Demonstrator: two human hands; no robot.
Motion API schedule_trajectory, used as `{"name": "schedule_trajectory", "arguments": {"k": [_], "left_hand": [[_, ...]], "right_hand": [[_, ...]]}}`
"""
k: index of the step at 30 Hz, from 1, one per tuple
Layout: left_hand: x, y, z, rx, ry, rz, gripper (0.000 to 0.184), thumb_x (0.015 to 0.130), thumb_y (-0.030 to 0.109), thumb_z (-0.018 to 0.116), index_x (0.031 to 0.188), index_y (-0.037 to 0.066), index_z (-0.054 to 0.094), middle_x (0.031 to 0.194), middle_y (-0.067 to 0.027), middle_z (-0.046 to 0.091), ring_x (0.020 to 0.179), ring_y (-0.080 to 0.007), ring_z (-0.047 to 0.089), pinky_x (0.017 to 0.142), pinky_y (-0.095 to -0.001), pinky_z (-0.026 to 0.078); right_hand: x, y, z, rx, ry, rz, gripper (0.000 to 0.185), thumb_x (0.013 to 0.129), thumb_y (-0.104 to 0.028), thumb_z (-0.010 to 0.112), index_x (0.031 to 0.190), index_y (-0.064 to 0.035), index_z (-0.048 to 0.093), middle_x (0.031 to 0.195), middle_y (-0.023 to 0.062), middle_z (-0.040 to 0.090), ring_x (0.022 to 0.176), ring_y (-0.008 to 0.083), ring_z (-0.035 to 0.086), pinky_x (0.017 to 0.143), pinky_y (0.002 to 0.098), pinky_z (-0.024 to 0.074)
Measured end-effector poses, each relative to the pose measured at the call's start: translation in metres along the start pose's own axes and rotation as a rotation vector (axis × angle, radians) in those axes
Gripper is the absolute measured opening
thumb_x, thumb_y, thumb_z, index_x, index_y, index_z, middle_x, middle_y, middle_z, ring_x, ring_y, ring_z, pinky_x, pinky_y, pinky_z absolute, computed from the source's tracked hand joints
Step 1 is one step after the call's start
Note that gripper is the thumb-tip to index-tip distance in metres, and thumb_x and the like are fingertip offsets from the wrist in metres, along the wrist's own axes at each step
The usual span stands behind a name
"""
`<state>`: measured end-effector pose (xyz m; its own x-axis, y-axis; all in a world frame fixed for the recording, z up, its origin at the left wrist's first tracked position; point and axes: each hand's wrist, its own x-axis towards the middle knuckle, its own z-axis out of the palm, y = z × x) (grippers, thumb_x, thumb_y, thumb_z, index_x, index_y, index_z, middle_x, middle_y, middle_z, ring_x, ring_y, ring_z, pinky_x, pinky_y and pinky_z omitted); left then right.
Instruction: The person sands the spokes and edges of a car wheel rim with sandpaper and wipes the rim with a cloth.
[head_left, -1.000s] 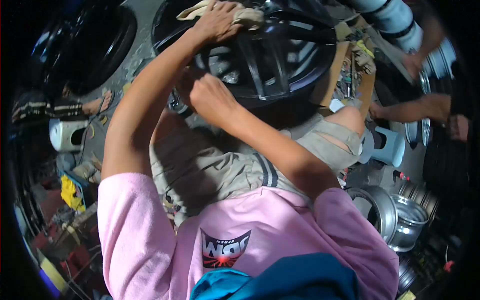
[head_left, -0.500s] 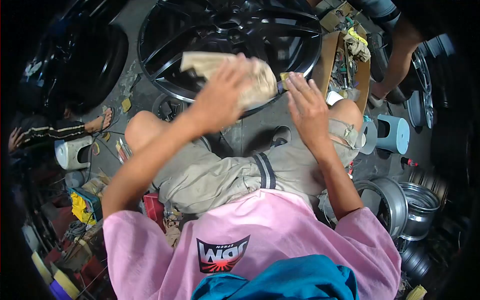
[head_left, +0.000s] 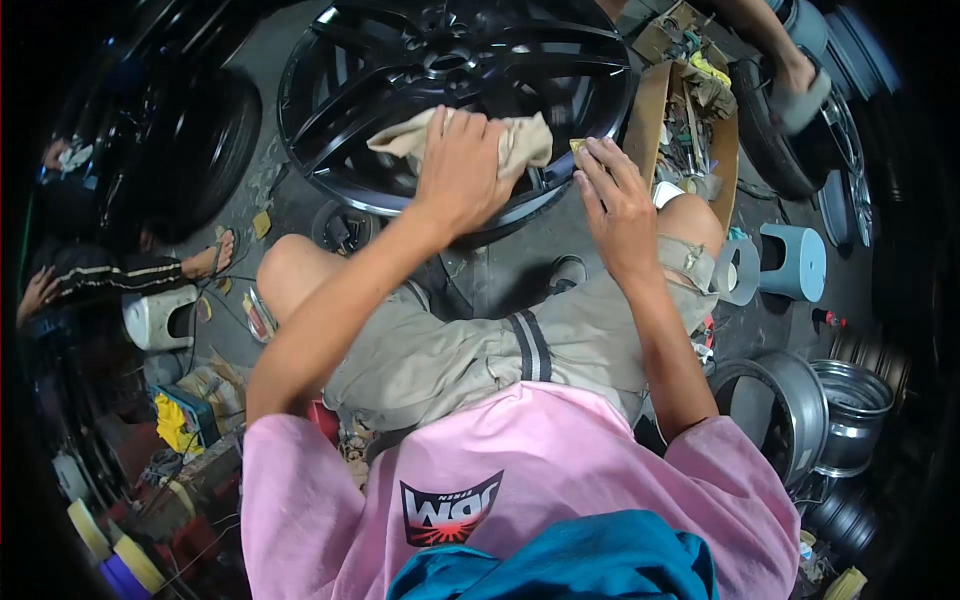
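Note:
A black multi-spoke wheel rim [head_left: 345, 115] lies face up in front of my knees. My left hand [head_left: 462, 165] presses a crumpled beige cloth [head_left: 527, 143] onto the near part of the rim, its fingers bent over the cloth. At the rim's right edge, my right hand [head_left: 617, 205] has a small yellowish piece [head_left: 577, 148] under its fingertips, with the fingers fairly straight. The rim's near edge shows a shiny band below the cloth.
A cardboard box [head_left: 648, 125] of tools stands right of the rim. Stools [head_left: 795, 262] are at both sides. Silver rims [head_left: 850, 415] are at lower right. A person's foot [head_left: 208, 258] is at left, another person's leg [head_left: 765, 35] at upper right.
Since a second ago, my left hand and the cloth have come from the rim's far side to its near part. My right hand has moved right and opened from a fist. The other person's leg has shifted.

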<state>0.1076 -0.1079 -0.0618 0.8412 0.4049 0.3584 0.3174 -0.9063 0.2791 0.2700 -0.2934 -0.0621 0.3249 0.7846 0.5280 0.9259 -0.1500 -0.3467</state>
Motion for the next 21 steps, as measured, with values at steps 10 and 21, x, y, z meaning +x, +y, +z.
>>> {"name": "schedule_trajectory", "arguments": {"k": [10,21], "left_hand": [[-0.042,0.037,-0.025,-0.091,-0.088,0.126,0.075,0.078,0.016,0.087,0.147,0.009,0.057,0.167,-0.0203,0.042,0.158,-0.0419,0.037,0.131,-0.0596,0.028],[0.069,-0.164,0.014,0.211,0.029,-0.068,0.056,0.094,0.028,0.07,0.147,0.014,0.061,0.15,-0.0184,0.057,0.145,-0.041,0.048,0.119,-0.056,0.041]], "right_hand": [[0.005,-0.004,0.001,0.023,0.062,0.044,0.03,0.099,-0.007,0.074,0.128,0.0005,0.077,0.134,0.0164,0.073,0.132,0.0391,0.066,0.111,0.0479,0.0536],[0.005,-0.003,0.001,0.014,0.076,0.06,0.033,0.097,-0.007,0.077,0.13,-0.0026,0.077,0.135,0.0134,0.072,0.131,0.0373,0.066,0.108,0.0471,0.0554]]}}
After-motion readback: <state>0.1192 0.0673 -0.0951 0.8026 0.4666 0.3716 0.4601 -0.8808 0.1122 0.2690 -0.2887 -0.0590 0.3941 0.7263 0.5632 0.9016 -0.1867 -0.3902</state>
